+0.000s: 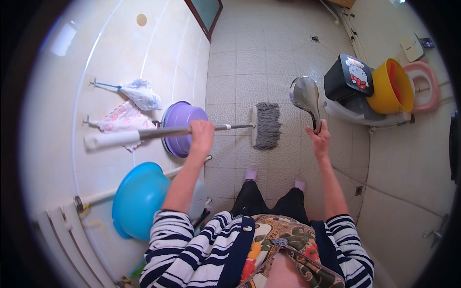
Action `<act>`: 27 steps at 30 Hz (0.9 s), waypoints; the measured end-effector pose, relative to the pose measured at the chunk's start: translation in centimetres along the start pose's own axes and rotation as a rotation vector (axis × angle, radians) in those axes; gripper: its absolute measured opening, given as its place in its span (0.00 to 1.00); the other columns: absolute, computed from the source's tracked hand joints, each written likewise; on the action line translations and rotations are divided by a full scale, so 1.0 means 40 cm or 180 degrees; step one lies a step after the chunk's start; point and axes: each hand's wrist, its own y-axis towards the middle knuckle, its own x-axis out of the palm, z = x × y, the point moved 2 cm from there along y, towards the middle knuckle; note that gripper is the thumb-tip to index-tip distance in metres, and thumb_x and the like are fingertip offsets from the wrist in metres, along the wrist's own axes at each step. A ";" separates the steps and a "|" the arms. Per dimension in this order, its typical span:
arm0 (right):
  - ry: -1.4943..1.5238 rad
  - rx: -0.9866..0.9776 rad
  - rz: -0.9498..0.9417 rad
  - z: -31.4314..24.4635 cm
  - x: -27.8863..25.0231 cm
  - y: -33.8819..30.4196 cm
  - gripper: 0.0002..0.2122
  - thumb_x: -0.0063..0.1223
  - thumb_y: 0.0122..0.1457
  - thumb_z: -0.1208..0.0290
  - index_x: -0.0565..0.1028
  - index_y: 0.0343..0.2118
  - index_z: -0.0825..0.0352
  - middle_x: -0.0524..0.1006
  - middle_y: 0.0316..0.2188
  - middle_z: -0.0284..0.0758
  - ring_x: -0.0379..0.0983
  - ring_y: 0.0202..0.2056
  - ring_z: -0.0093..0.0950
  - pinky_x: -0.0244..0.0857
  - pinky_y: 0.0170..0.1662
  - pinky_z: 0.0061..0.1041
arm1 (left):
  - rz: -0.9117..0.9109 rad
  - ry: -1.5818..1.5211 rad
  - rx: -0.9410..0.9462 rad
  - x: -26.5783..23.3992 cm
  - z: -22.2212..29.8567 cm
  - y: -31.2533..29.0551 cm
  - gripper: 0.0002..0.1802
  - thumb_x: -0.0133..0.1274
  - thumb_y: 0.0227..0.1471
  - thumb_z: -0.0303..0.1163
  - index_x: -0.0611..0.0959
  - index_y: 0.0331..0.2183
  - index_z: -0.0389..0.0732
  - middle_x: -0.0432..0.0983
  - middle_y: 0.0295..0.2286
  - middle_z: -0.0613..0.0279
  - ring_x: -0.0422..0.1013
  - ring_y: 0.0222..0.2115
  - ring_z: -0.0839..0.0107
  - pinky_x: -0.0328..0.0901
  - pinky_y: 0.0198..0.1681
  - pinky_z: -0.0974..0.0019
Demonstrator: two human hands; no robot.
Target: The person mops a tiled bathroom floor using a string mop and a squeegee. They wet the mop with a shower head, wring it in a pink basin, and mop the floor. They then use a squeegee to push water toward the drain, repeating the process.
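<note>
My left hand [201,135] is wrapped round the pole of a mop [168,132], whose pale grip end reaches toward the left wall. The grey string mop head [268,126] lies on the tiled floor [245,62] ahead of my feet. In my right hand [320,139] is a shiny metal water scoop [305,95], gripped by its handle. Its rounded bowl points away from me and hangs above the floor, to the right of the mop head. What the bowl contains, if anything, I cannot make out.
Purple basins [189,117] and a blue basin [139,199] stand along the left wall, near hanging cloths [139,95]. At the right are a black bin [343,79], a yellow bucket [384,91] and a pink ring-shaped seat [430,89]. A floor drain [314,39] lies far ahead.
</note>
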 end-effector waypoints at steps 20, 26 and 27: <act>0.0354 -0.0341 -0.1645 0.248 -0.412 0.004 0.17 0.63 0.51 0.65 0.62 0.25 0.63 0.58 0.16 0.22 0.54 0.19 0.15 0.50 0.21 0.19 | -0.2183 -0.3398 -0.3143 -0.375 1.126 -0.806 0.08 0.48 0.48 0.27 0.76 0.33 0.37 0.77 0.30 0.44 0.74 0.34 0.46 0.70 0.35 0.50; 0.0246 -0.0444 -0.2556 0.248 -0.428 -0.115 0.15 0.63 0.51 0.67 0.63 0.25 0.64 0.57 0.15 0.22 0.53 0.19 0.15 0.50 0.21 0.19 | -0.2210 -0.3684 -0.3338 -0.433 1.271 -0.906 0.09 0.48 0.48 0.28 0.76 0.34 0.37 0.77 0.29 0.45 0.75 0.33 0.48 0.70 0.34 0.50; 0.0302 -0.0532 -0.2701 0.241 -0.423 -0.144 0.15 0.63 0.51 0.67 0.64 0.25 0.64 0.57 0.15 0.22 0.53 0.19 0.15 0.50 0.21 0.19 | -0.2211 -0.3769 -0.3406 -0.450 1.294 -0.930 0.09 0.48 0.48 0.28 0.76 0.34 0.37 0.77 0.29 0.45 0.75 0.33 0.48 0.70 0.34 0.50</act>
